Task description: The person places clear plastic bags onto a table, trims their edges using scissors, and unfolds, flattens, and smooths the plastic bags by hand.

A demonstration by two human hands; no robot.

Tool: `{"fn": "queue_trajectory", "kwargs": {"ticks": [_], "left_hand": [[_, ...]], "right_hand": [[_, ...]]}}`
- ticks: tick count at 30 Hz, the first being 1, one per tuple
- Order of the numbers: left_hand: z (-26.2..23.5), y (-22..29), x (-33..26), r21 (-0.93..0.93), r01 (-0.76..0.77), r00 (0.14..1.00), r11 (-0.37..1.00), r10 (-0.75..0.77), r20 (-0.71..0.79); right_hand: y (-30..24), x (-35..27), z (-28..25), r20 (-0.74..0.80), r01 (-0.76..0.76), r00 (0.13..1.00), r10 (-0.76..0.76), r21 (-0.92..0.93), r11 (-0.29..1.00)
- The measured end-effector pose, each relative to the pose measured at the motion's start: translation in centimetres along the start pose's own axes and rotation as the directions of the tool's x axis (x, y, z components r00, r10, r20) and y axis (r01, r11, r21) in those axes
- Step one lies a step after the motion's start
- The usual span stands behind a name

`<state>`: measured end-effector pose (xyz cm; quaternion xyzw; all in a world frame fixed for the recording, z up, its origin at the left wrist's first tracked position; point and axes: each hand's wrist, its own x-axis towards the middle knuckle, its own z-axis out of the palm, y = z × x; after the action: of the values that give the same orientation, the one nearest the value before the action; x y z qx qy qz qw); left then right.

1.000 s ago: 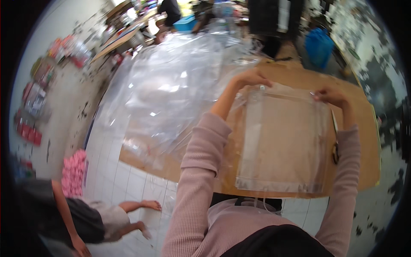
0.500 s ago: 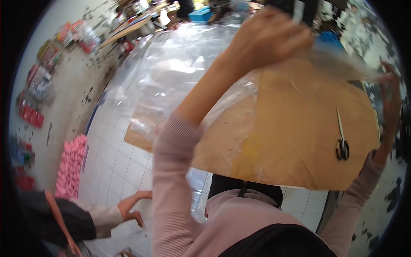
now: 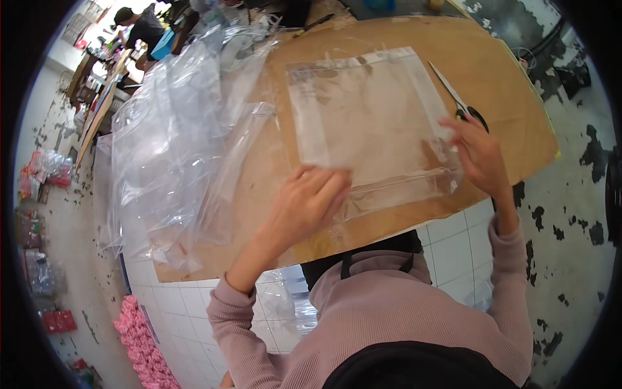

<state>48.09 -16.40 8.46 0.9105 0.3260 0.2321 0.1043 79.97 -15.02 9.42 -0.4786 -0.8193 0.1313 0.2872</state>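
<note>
A clear plastic bag (image 3: 369,117) with folded edges lies nearly flat on the brown board-covered table (image 3: 531,129) in front of me. My left hand (image 3: 311,201) is closed at the bag's near left corner, its fingers curled in and slightly blurred, seeming to pinch the plastic edge. My right hand (image 3: 479,159) hovers by the bag's near right side, fingers apart and bent, with nothing visible in them. Black-handled scissors (image 3: 463,107) lie just beyond the right hand, blades pointing away to the far left.
Loose clear plastic sheets (image 3: 175,142) are heaped over the table's left side. A dark slender tool (image 3: 314,26) rests near the far edge. Pink bundles (image 3: 142,343) sit on the floor at lower left. Another person (image 3: 146,32) is at the far left beside a blue box (image 3: 163,44).
Both hands have come down from above the table toward its near side, and the plastic now lies spread on the board. My view has turned; the person at lower left is out of sight.
</note>
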Motion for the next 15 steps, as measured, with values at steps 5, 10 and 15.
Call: {"fn": "queue_trajectory", "kwargs": {"ticks": [5, 10, 15], "left_hand": [[4.1, 0.0, 3.2, 0.047, -0.080, 0.996, 0.996, 0.078, 0.052], [4.9, -0.1, 3.0, 0.165, -0.137, 0.933, 0.977, 0.071, 0.354], [4.3, -0.1, 3.2, 0.137, -0.167, 0.916, 0.976, 0.103, 0.388]], "right_hand": [[-0.8, 0.4, 5.9, -0.045, -0.054, 0.998, 0.043, -0.259, 0.964], [-1.3, -1.9, 6.5, -0.027, -0.141, 0.989, 0.147, -0.487, 0.862], [2.8, -3.7, 4.0, -0.028, -0.165, 0.986, 0.166, -0.346, 0.924]]}}
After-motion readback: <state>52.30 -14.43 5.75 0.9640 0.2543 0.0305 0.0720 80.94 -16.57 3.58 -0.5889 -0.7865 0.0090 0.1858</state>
